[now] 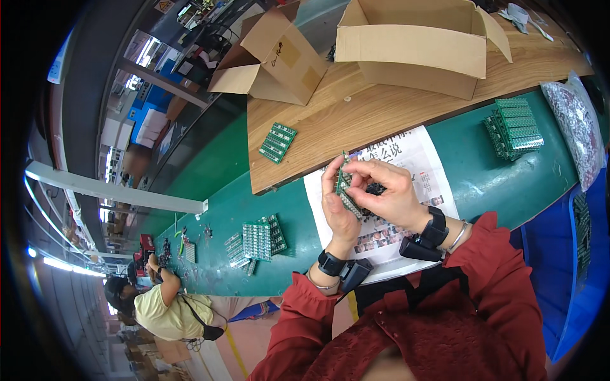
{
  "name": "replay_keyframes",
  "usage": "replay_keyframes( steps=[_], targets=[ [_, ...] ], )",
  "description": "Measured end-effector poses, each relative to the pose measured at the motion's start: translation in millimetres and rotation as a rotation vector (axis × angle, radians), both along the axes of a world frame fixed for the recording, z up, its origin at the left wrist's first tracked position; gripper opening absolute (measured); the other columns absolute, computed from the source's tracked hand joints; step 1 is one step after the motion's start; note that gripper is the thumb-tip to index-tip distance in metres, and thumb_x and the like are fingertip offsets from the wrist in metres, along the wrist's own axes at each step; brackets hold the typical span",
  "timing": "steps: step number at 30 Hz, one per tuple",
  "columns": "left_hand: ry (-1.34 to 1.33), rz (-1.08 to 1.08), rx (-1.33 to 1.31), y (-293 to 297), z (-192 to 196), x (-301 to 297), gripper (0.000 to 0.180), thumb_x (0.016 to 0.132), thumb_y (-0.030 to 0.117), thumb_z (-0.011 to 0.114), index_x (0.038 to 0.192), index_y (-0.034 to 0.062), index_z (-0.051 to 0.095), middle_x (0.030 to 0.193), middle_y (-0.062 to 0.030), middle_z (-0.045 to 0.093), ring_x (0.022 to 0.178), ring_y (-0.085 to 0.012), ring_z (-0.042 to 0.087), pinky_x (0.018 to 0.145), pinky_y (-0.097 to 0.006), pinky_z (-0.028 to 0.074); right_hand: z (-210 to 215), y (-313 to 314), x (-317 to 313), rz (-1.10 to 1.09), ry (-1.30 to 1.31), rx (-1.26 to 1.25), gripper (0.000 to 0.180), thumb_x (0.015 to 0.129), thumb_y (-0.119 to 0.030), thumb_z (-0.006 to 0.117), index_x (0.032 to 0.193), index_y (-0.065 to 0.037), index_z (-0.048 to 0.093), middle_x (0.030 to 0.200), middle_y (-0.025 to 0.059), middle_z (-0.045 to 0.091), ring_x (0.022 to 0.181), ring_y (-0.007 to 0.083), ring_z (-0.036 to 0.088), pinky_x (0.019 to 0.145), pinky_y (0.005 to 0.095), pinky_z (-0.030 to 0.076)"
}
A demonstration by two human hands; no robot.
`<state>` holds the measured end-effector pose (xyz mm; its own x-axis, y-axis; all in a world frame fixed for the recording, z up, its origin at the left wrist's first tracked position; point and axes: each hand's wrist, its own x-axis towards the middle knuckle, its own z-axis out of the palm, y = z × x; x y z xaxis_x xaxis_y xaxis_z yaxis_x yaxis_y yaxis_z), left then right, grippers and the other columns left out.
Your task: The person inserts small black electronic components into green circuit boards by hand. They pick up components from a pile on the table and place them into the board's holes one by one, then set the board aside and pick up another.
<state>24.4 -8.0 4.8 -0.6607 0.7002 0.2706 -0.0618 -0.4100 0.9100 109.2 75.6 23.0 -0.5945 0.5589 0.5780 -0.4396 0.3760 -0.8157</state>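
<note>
A green circuit board panel [343, 181] with rows of small parts stands tilted on edge above the newspaper. My left hand [340, 213] grips it from the left, fingers behind and thumb in front. My right hand [391, 190] is pinched against the panel's right face; whatever lies between its fingertips is too small to make out. Beneath both hands a printed newspaper sheet [441, 168] is spread on the green bench. Some small dark pieces [375, 188] show partly behind my right hand.
Stacked green boards stand at the right [516, 130], with a bag of small parts [575, 127] beyond. More boards lie left [257, 240]; one panel [277, 142] rests on the raised wooden shelf [318, 133] below cardboard boxes [413, 47]. A co-worker [168, 311] sits far left.
</note>
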Motion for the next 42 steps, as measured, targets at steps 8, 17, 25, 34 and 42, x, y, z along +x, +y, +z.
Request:
replay_keyframes(
  steps=[8, 17, 25, 34, 42],
  targets=[
    [-0.066, 0.022, 0.037, 2.2, 1.5, 0.5, 0.078, 0.087, 0.069, 0.034, 0.129, 0.0031, 0.038, 0.117, -0.0135, 0.052, 0.107, -0.0233, 0.053, 0.094, -0.036, 0.042, -1.1, -1.6, -3.6, 0.151, -0.098, -0.268, 0.043, 0.076, 0.007, 0.065, 0.117, -0.001, 0.057, 0.085, 0.0023, 0.06, 0.079, 0.0072, 0.058, 0.071, 0.022, 0.051],
    [-0.042, 0.059, 0.037, 0.5, -2.1, -2.6, 0.076, 0.087, 0.068, 0.035, 0.128, 0.0036, 0.039, 0.115, -0.0123, 0.053, 0.106, -0.0228, 0.053, 0.094, -0.036, 0.042, -1.6, -1.9, -6.0, 0.094, -0.031, -0.215, 0.043, 0.077, 0.008, 0.062, 0.119, -0.002, 0.056, 0.087, 0.0029, 0.06, 0.079, 0.0075, 0.058, 0.069, 0.0219, 0.052],
    [-0.241, 0.074, 0.095, 5.1, 1.8, -5.5, 0.072, 0.089, 0.066, 0.032, 0.127, 0.0055, 0.041, 0.113, -0.011, 0.054, 0.105, -0.0224, 0.053, 0.092, -0.036, 0.044, -9.9, 1.5, -8.4, 0.226, -0.045, -0.41, 0.046, 0.078, 0.008, 0.062, 0.121, -0.002, 0.054, 0.088, 0.003, 0.059, 0.081, 0.0073, 0.058, 0.072, 0.0223, 0.052],
    [-0.261, 0.068, 0.102, 6.7, 1.3, -4.4, 0.072, 0.09, 0.065, 0.032, 0.127, 0.0041, 0.04, 0.114, -0.0119, 0.055, 0.105, -0.0239, 0.054, 0.093, -0.039, 0.043, -12.6, 0.3, -9.6, 0.251, -0.061, -0.461, 0.045, 0.077, 0.005, 0.063, 0.12, -0.003, 0.055, 0.081, 0.0039, 0.062, 0.071, 0.0059, 0.058, 0.062, 0.0208, 0.051],
    [-0.137, 0.023, 0.047, 4.6, 0.5, -2.0, 0.074, 0.089, 0.065, 0.032, 0.128, 0.0029, 0.039, 0.115, -0.0126, 0.054, 0.105, -0.0236, 0.054, 0.092, -0.038, 0.044, -3.1, -2.2, -5.5, 0.151, -0.178, -0.378, 0.042, 0.078, 0.006, 0.064, 0.118, -0.001, 0.055, 0.083, 0.0029, 0.061, 0.076, 0.0067, 0.059, 0.066, 0.022, 0.052]
  ],
)
